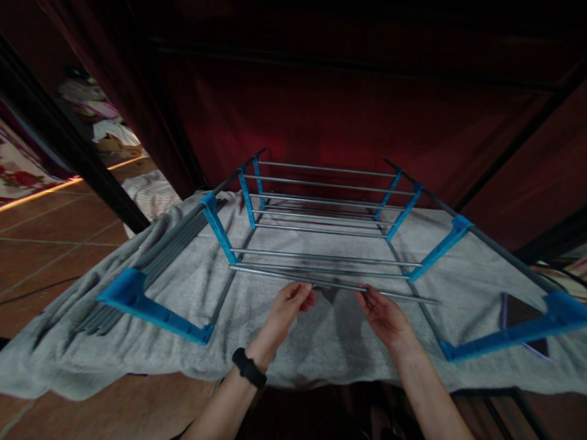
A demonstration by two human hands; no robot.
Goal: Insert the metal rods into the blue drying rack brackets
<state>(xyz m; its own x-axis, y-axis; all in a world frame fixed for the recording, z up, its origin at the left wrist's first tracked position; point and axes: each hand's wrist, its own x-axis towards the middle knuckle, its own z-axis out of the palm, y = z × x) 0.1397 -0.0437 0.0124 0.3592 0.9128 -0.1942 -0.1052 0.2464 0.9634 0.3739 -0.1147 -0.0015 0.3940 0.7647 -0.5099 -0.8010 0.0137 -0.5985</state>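
A thin grey metal rod lies across the near part of a rack frame, pinched by both of my hands. My left hand, below a black wristband, grips it near the middle. Farther right, my right hand holds it between thumb and fingers. The rod's right end extends past the inner side rail; its left end is beside a blue plastic bracket. Several grey crossbars join blue brackets on both sides of the frame. The nearest brackets, a left one and a right one, have no crossbar between them.
Several loose grey tubes lie at the left on a grey cloth. A dark flat object with a purple edge rests under the right side of the frame. Dark red panels stand behind. Tiled floor shows at left.
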